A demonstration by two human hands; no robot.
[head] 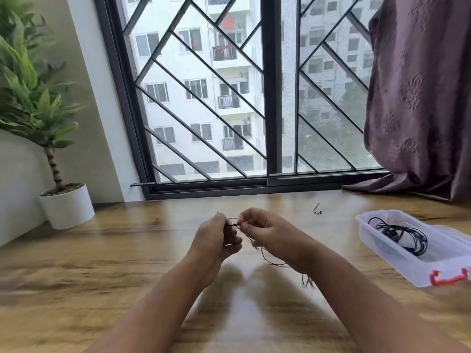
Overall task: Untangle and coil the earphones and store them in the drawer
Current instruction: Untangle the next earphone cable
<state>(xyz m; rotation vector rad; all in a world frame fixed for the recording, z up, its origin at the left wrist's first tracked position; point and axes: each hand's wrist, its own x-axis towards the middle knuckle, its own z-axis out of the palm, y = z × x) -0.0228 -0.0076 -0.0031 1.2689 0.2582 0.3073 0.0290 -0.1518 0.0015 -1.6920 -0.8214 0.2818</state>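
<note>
Earphones (266, 258) — one thin black cable — hang just above the middle of the table (127, 250), held by two grips set close together. The left grip (219, 238) and right grip (267, 233) each pinch it with narrowly curled fingers, and the slack trails under the right wrist. One small black bit (317, 209) lies apart, toward the far edge. One clear box (382, 256) at the right edge holds a second coiled cable (407, 233). One potted plant (67, 207) stands in the far left corner — a broad stretch of table separates it from the grips.

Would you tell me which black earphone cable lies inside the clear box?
The looped cable at right, inside the clear box; the other cable is pinched by the left hand and right hand.
</note>
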